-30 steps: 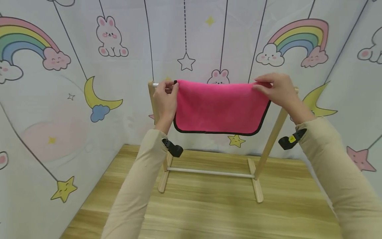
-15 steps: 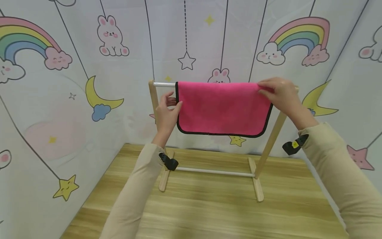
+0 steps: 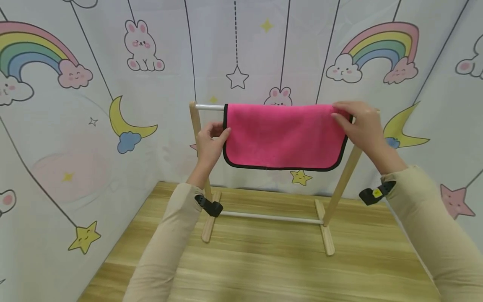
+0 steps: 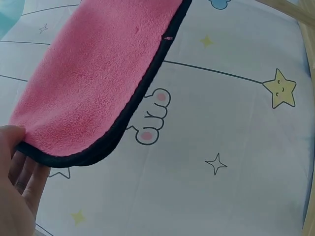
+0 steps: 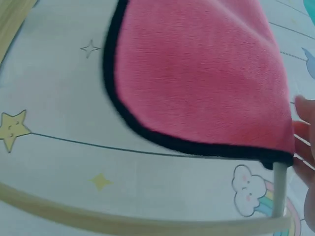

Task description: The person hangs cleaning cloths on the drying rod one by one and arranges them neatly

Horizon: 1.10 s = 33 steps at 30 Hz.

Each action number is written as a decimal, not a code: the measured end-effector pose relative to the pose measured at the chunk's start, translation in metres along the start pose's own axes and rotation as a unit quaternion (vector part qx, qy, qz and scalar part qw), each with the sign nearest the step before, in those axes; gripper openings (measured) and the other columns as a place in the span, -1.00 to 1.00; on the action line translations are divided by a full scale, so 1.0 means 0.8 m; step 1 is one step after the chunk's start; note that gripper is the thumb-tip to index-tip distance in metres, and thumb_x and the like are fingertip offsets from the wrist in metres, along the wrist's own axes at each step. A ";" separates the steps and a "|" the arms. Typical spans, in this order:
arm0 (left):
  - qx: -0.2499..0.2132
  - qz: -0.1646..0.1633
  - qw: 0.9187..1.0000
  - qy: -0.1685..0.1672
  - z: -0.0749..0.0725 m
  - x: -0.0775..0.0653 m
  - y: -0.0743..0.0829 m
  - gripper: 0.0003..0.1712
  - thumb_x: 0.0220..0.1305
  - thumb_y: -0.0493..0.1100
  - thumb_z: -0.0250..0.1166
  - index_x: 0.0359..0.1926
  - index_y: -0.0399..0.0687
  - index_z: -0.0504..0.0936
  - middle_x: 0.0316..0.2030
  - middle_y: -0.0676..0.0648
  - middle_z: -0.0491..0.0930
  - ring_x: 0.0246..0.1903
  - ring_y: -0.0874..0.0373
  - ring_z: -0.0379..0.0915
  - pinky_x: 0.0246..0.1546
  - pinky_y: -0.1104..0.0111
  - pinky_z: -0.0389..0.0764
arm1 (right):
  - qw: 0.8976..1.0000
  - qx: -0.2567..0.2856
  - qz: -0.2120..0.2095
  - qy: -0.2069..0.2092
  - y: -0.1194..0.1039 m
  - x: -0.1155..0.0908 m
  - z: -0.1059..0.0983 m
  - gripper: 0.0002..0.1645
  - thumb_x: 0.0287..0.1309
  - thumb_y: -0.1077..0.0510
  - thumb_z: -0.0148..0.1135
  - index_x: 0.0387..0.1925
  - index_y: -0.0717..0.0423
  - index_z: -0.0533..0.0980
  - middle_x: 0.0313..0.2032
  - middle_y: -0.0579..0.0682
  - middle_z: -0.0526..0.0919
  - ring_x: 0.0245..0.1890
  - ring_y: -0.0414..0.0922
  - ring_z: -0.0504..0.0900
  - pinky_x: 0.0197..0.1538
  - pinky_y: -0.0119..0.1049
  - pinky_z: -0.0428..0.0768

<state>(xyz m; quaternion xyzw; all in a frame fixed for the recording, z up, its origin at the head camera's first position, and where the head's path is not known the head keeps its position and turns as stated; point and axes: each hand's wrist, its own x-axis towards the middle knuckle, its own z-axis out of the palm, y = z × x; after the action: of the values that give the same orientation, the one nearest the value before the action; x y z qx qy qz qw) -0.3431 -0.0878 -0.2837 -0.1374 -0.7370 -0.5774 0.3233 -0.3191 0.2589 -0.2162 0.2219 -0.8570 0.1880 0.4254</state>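
Note:
A pink towel [image 3: 283, 136] with black edging hangs folded over the white top rod [image 3: 209, 108] of a wooden rack. My left hand [image 3: 211, 144] pinches the towel's left edge below the rod, thumb in front and fingers behind; the left wrist view shows this thumb [image 4: 12, 133] on the fleecy face. At the top right corner, my right hand [image 3: 360, 121] grips the towel at the rod, with its thumb in front and index finger along the top. In the right wrist view, the right hand [image 5: 306, 142] is only partly visible beside the towel's edge.
The rack's right post [image 3: 343, 180] slants down to a flat foot [image 3: 325, 235] on the wood-grain tabletop [image 3: 264, 264]. A lower white rod [image 3: 268, 217] joins the two sides. Behind stands a white backdrop [image 3: 170, 75] printed with rabbits, stars and rainbows.
My left hand has let go of the towel's top left corner, moved down and taken its left edge. My right hand has shifted slightly right and down, and the towel's top now lies straighter.

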 end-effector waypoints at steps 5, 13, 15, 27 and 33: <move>-0.001 -0.030 0.999 -0.038 -0.003 -0.011 -0.013 -0.67 0.11 -0.22 0.29 -0.11 -0.31 0.53 -0.25 -0.23 0.59 -0.28 0.07 0.50 -0.23 0.51 0.51 | 0.990 0.046 0.019 0.131 0.016 -0.043 0.006 -0.70 -0.03 0.32 0.30 -0.18 0.33 0.57 -0.29 0.24 0.61 -0.27 -0.16 0.57 -0.10 -0.63 0.45; -0.023 -0.051 0.996 -0.071 -0.003 -0.030 -0.032 -0.63 0.10 -0.29 0.29 -0.06 -0.36 0.48 -0.20 -0.29 0.56 -0.20 -0.03 0.50 -0.10 0.32 0.53 | 0.961 0.201 0.172 0.085 0.015 -0.100 0.037 -0.53 0.00 0.41 0.22 0.02 0.40 0.39 -0.25 0.01 0.54 -0.27 -0.55 0.45 -0.25 -0.76 0.41; -0.022 -0.046 0.996 -0.070 -0.001 -0.034 -0.035 -0.64 0.09 -0.30 0.29 -0.08 -0.35 0.49 -0.20 -0.28 0.57 -0.21 -0.02 0.50 -0.12 0.34 0.54 | 0.952 0.230 0.189 0.076 0.005 -0.107 0.041 -0.54 0.02 0.43 0.20 0.01 0.45 0.35 -0.28 -0.15 0.49 -0.30 -0.52 0.47 -0.29 -0.76 0.42; -0.068 -0.013 0.998 -0.013 0.002 -0.020 0.010 -0.66 0.11 -0.35 0.25 -0.06 -0.42 0.50 -0.21 -0.34 0.57 -0.40 0.35 0.41 -0.34 0.61 0.44 | 0.926 0.251 0.198 0.202 -0.012 -0.077 0.030 -0.69 0.07 0.37 0.17 -0.12 0.45 0.47 -0.39 -0.33 0.50 -0.42 -0.40 0.47 -0.37 -0.70 0.45; -0.087 -0.040 0.995 0.013 0.003 0.000 0.038 -0.64 0.14 -0.31 0.24 -0.02 -0.38 0.50 -0.20 -0.29 0.57 -0.42 0.36 0.44 -0.44 0.63 0.50 | 0.880 0.288 0.312 0.213 -0.002 -0.036 0.022 -0.71 0.03 0.19 0.28 -0.16 0.21 0.61 -0.44 -0.25 0.55 -0.44 -0.32 0.48 -0.34 -0.66 0.48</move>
<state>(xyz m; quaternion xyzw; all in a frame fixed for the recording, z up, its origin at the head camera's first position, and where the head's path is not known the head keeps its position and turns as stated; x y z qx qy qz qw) -0.3266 -0.0770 -0.2607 -0.1280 -0.6851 -0.6532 0.2960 -0.3140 0.2546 -0.2496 0.0105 -0.6785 0.5922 0.4346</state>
